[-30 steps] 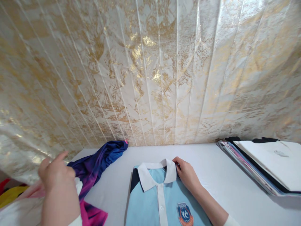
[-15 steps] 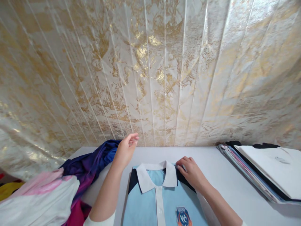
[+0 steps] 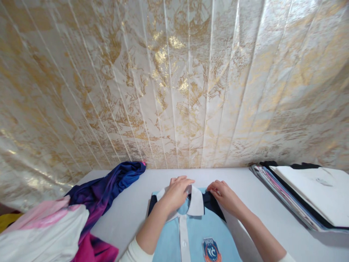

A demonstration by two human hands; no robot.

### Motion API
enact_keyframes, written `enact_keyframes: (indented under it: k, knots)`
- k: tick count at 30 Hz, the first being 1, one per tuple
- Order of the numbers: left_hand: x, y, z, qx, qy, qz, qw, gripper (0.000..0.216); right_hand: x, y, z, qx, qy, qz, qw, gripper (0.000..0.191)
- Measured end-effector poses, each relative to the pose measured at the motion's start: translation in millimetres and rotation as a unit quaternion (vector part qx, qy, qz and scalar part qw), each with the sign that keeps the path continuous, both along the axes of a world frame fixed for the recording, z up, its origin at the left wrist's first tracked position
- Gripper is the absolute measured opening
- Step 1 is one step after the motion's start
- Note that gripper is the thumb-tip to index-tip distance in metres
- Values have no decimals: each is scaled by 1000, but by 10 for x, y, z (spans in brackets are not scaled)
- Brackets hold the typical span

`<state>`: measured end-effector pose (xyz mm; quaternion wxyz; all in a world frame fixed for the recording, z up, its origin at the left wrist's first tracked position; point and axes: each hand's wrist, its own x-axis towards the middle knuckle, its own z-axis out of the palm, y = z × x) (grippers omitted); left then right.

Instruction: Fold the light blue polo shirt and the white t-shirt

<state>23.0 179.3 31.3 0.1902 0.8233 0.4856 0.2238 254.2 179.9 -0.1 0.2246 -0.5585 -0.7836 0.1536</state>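
A light blue polo shirt (image 3: pixel 196 233) lies folded, front up, with a white collar, white button strip, navy shoulder panels and a badge on the chest. My left hand (image 3: pixel 177 193) is over the collar, its fingers stretched to the right above the neck opening and hiding the collar's left half. At the shirt's upper right shoulder, my right hand (image 3: pixel 222 194) has its fingers bent together on the fabric edge. The fingertips there are partly hidden.
To the left is a loose heap: a navy and purple garment (image 3: pixel 109 193), a white and pink one (image 3: pixel 46 233) and a magenta one (image 3: pixel 95 249). A stack of folded clothes (image 3: pixel 308 196) sits at the right. Behind the white table (image 3: pixel 131 214) hangs a gold-patterned curtain (image 3: pixel 174 91).
My left hand has moved right, from beside the dark garment to over the shirt's collar. My right hand stays by the shoulder, its fingers now drawn closer together.
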Motion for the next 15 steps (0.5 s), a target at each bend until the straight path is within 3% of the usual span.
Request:
enact_keyframes:
  k: [6, 15]
  knots:
    - [131, 27, -156, 40, -1, 26, 999, 20, 3, 11, -21, -22, 12, -4, 1000, 8]
    - [125, 49, -265, 49, -8, 88, 995, 17, 58, 66, -114, -45, 23, -73, 996, 13]
